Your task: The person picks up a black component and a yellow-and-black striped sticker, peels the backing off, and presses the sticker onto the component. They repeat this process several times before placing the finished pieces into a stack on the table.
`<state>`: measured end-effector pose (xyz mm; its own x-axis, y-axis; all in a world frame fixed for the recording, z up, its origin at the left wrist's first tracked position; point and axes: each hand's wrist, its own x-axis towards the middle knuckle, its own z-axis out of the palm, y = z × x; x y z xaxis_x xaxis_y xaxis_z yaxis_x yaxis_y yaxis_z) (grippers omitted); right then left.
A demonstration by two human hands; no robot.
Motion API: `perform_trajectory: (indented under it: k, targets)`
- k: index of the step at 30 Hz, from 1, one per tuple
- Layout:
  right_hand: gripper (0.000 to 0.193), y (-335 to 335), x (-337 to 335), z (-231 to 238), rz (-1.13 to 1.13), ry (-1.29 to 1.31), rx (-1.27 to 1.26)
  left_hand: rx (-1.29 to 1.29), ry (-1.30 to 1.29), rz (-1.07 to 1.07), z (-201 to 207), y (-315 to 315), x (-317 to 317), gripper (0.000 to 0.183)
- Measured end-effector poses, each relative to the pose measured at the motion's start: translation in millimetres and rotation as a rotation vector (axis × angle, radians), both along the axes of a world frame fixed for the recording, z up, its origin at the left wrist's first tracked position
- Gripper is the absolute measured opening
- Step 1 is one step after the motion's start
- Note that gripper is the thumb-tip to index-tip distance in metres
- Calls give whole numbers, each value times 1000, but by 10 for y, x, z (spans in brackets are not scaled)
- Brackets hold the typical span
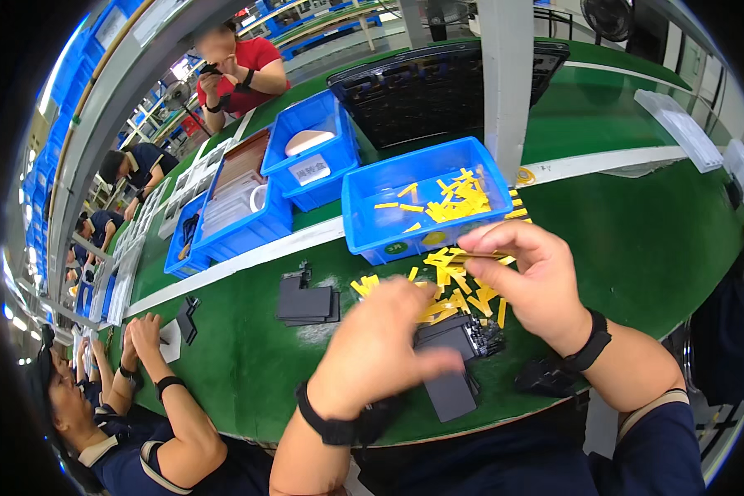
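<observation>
My left hand is blurred by motion, its thumb spread wide and its fingers reaching toward a loose heap of yellow strips. I see nothing held in it. Over the right side of that heap, the thumb and forefinger of my right hand come together. Something thin shows between them, too small to tell apart from the strips behind. Below my hands lie flat dark grey pieces in a stack, partly covered by my left thumb. Another stack of flat dark pieces rests left of the heap.
Behind the heap stands a blue bin with more yellow strips. Other blue bins stand to its left. A grey post rises near a large black panel. A co-worker's hands work at the left; a person in red stands beyond.
</observation>
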<state>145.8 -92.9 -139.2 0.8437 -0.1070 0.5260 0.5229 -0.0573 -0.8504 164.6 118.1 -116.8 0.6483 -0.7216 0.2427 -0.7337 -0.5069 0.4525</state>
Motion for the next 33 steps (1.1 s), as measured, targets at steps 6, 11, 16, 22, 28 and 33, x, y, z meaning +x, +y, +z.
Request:
perform_trajectory:
  k: [6,11,16,22,28,33]
  targets:
    - [18,70,-109,63,-141,46,-206,275,-4,-73,161,-130,-328,97]
    - [17,93,-143,122,-94,45,-171,40,106,-53,127,-63,-203,71]
    - [16,145,-167,108,-98,-18,-161,-541,568,156,-20,-100,-151,31]
    - [16,134,-187,118,-145,-107,-260,-718,766,108,-109,-135,-164,19]
    - [15,140,-181,108,-153,-91,-210,-733,712,126,-149,-149,-150,19]
    - [16,135,-153,89,-179,-187,-286,-703,678,134,-192,-139,-143,18]
